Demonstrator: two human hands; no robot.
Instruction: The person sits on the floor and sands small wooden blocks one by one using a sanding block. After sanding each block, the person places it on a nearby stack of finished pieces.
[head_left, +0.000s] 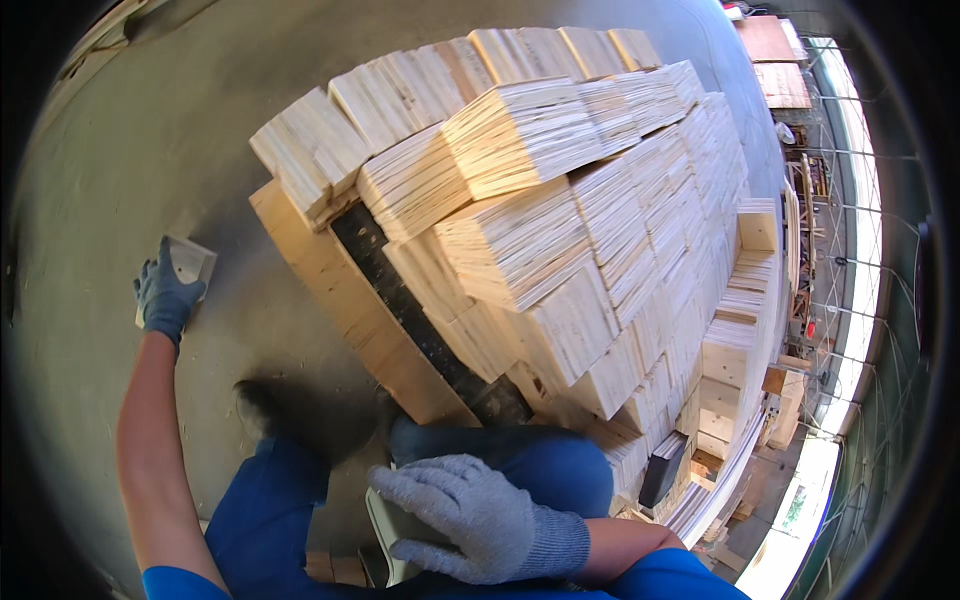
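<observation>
Out to the left, my left hand [170, 290] in a grey-blue knit glove grips a pale, flat squarish wooden piece [192, 260] low over the floor. The glove covers much of this piece, and I cannot tell whether it touches the floor. My right hand [470, 515], in a grey glove, hovers at my lap with fingers stretched out and thumb apart, holding nothing. A large stack of pale wooden boards [520, 235], bundled in several tiers, stands in front of my knees.
A long wooden plank [350, 310] edges the stack's left side beside a dark strip [400, 310]. Under my right hand shows a pale grey-green edge [392, 535]. A black box-like object [661, 470] sits at the lower right of the stack. Shelving with wood lines the far right.
</observation>
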